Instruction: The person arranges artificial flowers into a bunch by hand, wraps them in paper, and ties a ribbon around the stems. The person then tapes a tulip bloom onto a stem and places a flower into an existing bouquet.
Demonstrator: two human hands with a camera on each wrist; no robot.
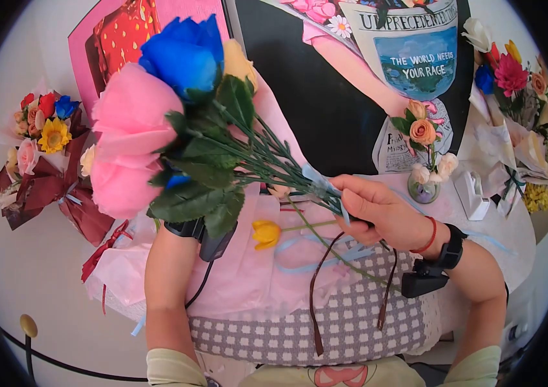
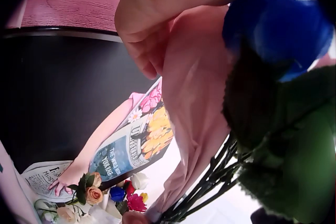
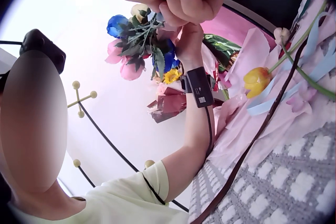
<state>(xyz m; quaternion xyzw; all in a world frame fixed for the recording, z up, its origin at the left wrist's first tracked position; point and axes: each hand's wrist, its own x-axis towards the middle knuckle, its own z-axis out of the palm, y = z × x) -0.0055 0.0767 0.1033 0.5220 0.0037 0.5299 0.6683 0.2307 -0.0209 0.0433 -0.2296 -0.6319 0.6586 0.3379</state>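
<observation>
My right hand (image 1: pixel 377 209) curls round the lower stems (image 1: pixel 274 158) of a bouquet, where a light blue ribbon (image 1: pixel 316 180) circles them. The bouquet slants to the upper left above the table, with large pink roses (image 1: pixel 135 106), a blue rose (image 1: pixel 183 55) and dark green leaves (image 1: pixel 206 168). Behind the flower heads, my left hand is hidden in the head view. The left wrist view shows this left hand (image 2: pixel 178 8) with bent fingers gripping pink wrapping paper (image 2: pixel 194 77) that runs along the back of the stems.
A yellow tulip (image 1: pixel 265 234) lies on pink paper, near a loose blue ribbon. Brown cords (image 1: pixel 316 309) cross the grey checked cloth (image 1: pixel 254 335) in front. Wrapped bouquets stand left (image 1: pixel 67 187) and right (image 1: pixel 513 77). A glass vase (image 1: pixel 424 190) stands beside a white tape dispenser (image 1: pixel 473 197).
</observation>
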